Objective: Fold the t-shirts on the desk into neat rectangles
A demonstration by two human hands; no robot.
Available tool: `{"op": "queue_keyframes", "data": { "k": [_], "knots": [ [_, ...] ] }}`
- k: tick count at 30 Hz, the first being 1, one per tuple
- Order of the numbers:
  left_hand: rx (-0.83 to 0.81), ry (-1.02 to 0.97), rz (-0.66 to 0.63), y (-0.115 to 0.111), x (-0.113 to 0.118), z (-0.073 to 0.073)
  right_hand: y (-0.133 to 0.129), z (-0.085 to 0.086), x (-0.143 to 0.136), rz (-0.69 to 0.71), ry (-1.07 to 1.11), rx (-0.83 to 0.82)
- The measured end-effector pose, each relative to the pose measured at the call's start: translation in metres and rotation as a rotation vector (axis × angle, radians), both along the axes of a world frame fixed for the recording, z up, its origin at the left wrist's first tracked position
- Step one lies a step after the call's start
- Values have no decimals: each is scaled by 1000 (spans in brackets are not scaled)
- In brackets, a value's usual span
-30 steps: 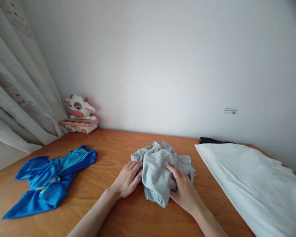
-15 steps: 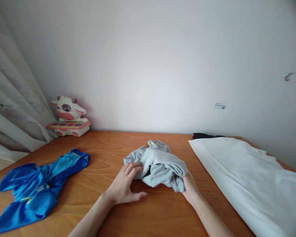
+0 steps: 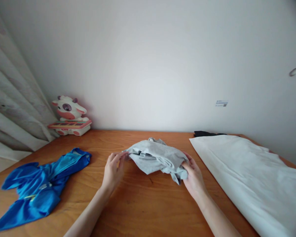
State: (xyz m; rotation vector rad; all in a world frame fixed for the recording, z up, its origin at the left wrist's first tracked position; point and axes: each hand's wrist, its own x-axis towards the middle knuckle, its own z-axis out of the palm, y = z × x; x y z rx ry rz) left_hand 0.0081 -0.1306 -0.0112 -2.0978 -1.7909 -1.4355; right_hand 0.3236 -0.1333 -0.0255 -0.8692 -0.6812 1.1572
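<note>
Two ends of the grey cloth (image 3: 158,153) are gripped at the middle of the wooden table (image 3: 143,210). The left end is pinched between the thumb and fingertips of the nearly closed left hand (image 3: 112,170). The right end is grasped by the right hand (image 3: 193,177), whose curled fingers are partly hidden by folds. Bunched, creased fabric is suspended between both hands; contact with the tabletop cannot be confirmed. A crumpled blue garment (image 3: 45,184) is located at the left, and a white cloth (image 3: 246,168) is spread at the right.
</note>
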Motion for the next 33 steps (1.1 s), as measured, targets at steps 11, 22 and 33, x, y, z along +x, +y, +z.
{"op": "queue_keyframes", "data": {
  "k": [11,22,33],
  "knots": [
    [-135,335,-412,-21,23,-10,-21,-12,-9,240,-1081,371],
    [-143,94,-231,0,6,-23,-23,-9,-17,73,-1100,359],
    [12,-255,15,-4,7,-4,-7,-7,3,-444,-837,335]
  ]
}}
